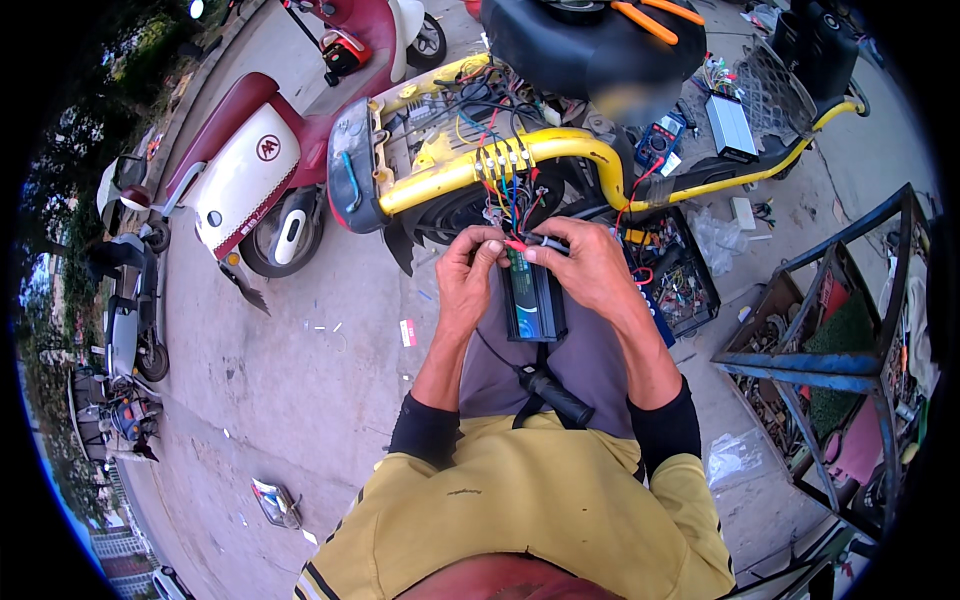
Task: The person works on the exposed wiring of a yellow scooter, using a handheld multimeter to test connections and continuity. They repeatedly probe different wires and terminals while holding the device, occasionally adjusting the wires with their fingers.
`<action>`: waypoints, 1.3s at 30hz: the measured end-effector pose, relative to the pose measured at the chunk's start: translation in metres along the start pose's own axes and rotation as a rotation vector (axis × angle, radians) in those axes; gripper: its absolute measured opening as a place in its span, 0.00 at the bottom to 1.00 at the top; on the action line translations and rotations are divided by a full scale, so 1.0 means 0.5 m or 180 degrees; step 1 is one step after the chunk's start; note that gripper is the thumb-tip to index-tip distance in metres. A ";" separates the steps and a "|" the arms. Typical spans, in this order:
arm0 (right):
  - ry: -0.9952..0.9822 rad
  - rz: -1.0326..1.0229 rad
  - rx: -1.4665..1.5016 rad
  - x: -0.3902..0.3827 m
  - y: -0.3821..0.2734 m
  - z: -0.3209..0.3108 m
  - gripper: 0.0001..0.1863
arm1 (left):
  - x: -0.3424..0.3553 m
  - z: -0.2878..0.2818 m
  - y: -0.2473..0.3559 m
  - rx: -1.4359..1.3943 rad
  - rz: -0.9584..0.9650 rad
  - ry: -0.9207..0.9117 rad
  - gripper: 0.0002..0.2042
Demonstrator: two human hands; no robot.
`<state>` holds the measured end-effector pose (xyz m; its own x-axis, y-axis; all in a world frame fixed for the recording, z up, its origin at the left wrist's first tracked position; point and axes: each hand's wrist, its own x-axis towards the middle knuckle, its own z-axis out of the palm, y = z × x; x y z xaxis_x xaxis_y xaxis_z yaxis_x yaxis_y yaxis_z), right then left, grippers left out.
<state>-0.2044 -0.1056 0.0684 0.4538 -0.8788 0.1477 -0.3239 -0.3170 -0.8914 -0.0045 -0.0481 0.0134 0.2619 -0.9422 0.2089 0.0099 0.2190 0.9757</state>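
My left hand (pixel 470 268) has its thumb and fingers pinched at one end of a short red wire piece (pixel 515 246). At its other end, my right hand (pixel 583 262) is closed too, thumb against forefinger. A slim greyish thing shows by the right fingers, too small to name. Just under both hands, a black finned controller box (pixel 537 300) with a green and blue label lies between my thighs. Beyond the fingers hangs a bundle of coloured wires (pixel 511 195) from the yellow scooter frame (pixel 425 187). Where the wires meet the box is hidden by my hands.
Orange-handled pliers (pixel 648 22) lie on the black seat. A blue multimeter (pixel 660 140) and a silver box (pixel 731 127) rest on the scooter's footboard. To the right are a parts bin (pixel 690 290) and a blue metal frame (pixel 800 366). A white and maroon scooter (pixel 255 165) stands left.
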 end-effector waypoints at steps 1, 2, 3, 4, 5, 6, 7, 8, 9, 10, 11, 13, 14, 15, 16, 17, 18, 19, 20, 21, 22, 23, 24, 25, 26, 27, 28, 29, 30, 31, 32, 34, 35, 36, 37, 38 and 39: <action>-0.0014 0.0002 -0.0040 0.001 -0.001 0.000 0.16 | 0.000 -0.001 0.000 0.0008 -0.0008 0.0000 0.05; -0.0027 0.0005 -0.0081 0.002 -0.002 0.000 0.16 | -0.001 -0.001 0.000 0.0016 -0.0016 0.0000 0.05; -0.0012 -0.0028 -0.0100 0.002 -0.001 0.000 0.16 | -0.001 -0.002 0.000 0.0024 -0.0024 -0.0001 0.05; 0.0005 -0.0061 -0.0123 0.001 -0.001 -0.001 0.16 | -0.001 -0.001 0.001 0.0033 -0.0032 0.0004 0.06; 0.0022 -0.0094 -0.0146 0.001 -0.001 -0.002 0.16 | -0.001 0.001 0.003 0.0041 -0.0040 0.0009 0.06; 0.0013 -0.0086 -0.0148 0.001 -0.003 -0.003 0.16 | -0.001 0.001 0.004 0.0050 -0.0048 0.0013 0.06; 0.0006 -0.0078 -0.0149 0.000 -0.005 -0.005 0.16 | -0.001 0.001 0.004 0.0067 -0.0050 0.0006 0.06; -0.0001 -0.0070 -0.0150 0.000 -0.006 -0.006 0.16 | -0.001 0.002 0.004 0.0084 -0.0051 -0.0001 0.06; -0.0019 -0.0071 -0.0165 0.000 -0.006 -0.007 0.16 | 0.000 0.002 0.005 0.0101 -0.0053 -0.0009 0.06; -0.0036 -0.0069 -0.0178 0.001 -0.006 -0.006 0.16 | 0.000 0.002 0.005 0.0080 -0.0049 -0.0013 0.06; -0.0053 -0.0066 -0.0191 0.001 -0.005 -0.006 0.16 | -0.001 0.003 0.007 0.0059 -0.0045 -0.0017 0.07; -0.0035 -0.0067 -0.0255 0.000 -0.007 -0.007 0.16 | -0.001 0.004 0.006 0.0034 -0.0031 -0.0026 0.06; -0.0027 -0.0068 -0.0287 0.000 -0.008 -0.007 0.16 | -0.001 0.004 0.005 0.0030 -0.0021 -0.0031 0.06; 0.0003 -0.0084 -0.0323 0.000 -0.008 -0.007 0.16 | -0.001 0.004 0.004 0.0027 -0.0010 -0.0036 0.06; 0.0035 -0.0099 -0.0359 -0.001 -0.008 -0.006 0.16 | -0.001 0.005 0.005 0.0111 0.0001 -0.0054 0.06; 0.0067 -0.0114 -0.0394 -0.001 -0.008 -0.005 0.16 | 0.000 0.006 0.008 0.0195 0.0013 -0.0073 0.06; 0.0069 -0.0121 -0.0448 -0.001 -0.011 -0.006 0.16 | 0.000 0.007 0.011 0.0280 0.0026 -0.0092 0.06; 0.0064 -0.0129 -0.0501 -0.002 -0.016 -0.006 0.16 | 0.000 0.007 0.014 0.0383 0.0070 -0.0103 0.06; 0.0059 -0.0138 -0.0553 -0.003 -0.018 -0.005 0.16 | 0.001 0.007 0.018 0.0488 0.0114 -0.0113 0.05; 0.0034 -0.0149 -0.0602 -0.003 -0.018 -0.004 0.16 | 0.001 0.006 0.020 0.0593 0.0158 -0.0123 0.05; 0.0019 -0.0160 -0.0658 -0.003 -0.017 -0.005 0.16 | 0.001 0.004 0.019 0.0666 0.0198 -0.0198 0.05; 0.0003 -0.0171 -0.0713 -0.004 -0.016 -0.005 0.16 | 0.002 -0.001 0.015 0.0740 0.0237 -0.0272 0.05; 0.0005 -0.0167 -0.0718 -0.004 -0.014 -0.006 0.16 | 0.002 -0.003 0.013 0.0814 0.0277 -0.0346 0.05; 0.0010 -0.0163 -0.0728 -0.005 -0.012 -0.007 0.16 | 0.003 -0.003 0.013 0.0866 0.0268 -0.0356 0.05; 0.0016 -0.0158 -0.0737 -0.006 -0.010 -0.008 0.16 | 0.002 -0.002 0.014 0.0917 0.0259 -0.0368 0.05; 0.0025 -0.0157 -0.0703 -0.008 -0.006 -0.005 0.16 | 0.000 -0.002 0.014 0.0969 0.0251 -0.0380 0.05; 0.0057 -0.0173 -0.0687 -0.007 -0.003 -0.005 0.16 | 0.003 0.000 0.014 0.0963 0.0258 -0.0391 0.05; 0.0089 -0.0189 -0.0672 -0.006 -0.002 -0.006 0.16 | 0.001 -0.001 0.011 0.0958 0.0265 -0.0404 0.05; 0.0086 -0.0167 -0.0640 -0.006 -0.005 -0.008 0.16 | 0.000 -0.002 0.010 0.0951 0.0272 -0.0419 0.06; 0.0077 -0.0180 -0.0623 -0.004 -0.003 -0.007 0.16 | 0.000 -0.002 0.011 0.0950 0.0270 -0.0408 0.05; 0.0068 -0.0193 -0.0606 -0.001 0.000 -0.008 0.16 | 0.001 0.001 0.012 0.0957 0.0301 -0.0381 0.05; 0.0124 -0.0196 -0.0550 0.003 -0.002 -0.017 0.15 | 0.002 0.004 0.014 0.0977 0.0355 -0.0316 0.04; 0.0145 -0.0199 -0.0516 0.006 -0.004 -0.020 0.15 | 0.002 0.004 0.016 0.0988 0.0324 -0.0298 0.04; 0.0230 -0.0136 -0.0434 0.010 -0.004 -0.023 0.15 | 0.003 0.002 0.015 0.1007 0.0327 -0.0316 0.03; 0.0311 -0.0064 -0.0352 0.013 -0.004 -0.025 0.15 | 0.002 0.000 0.013 0.1024 0.0321 -0.0335 0.03; 0.0390 0.0005 -0.0269 0.016 -0.003 -0.026 0.15 | 0.003 -0.001 0.012 0.1041 0.0314 -0.0352 0.03; 0.0496 -0.0043 -0.0304 0.021 -0.001 -0.027 0.15 | 0.004 0.000 0.012 0.1080 0.0342 -0.0381 0.03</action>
<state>-0.2107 -0.1194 0.0763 0.3268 -0.9165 0.2306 -0.3994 -0.3551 -0.8452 -0.0041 -0.0488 0.0197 0.1291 -0.9458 0.2979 -0.3370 0.2407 0.9102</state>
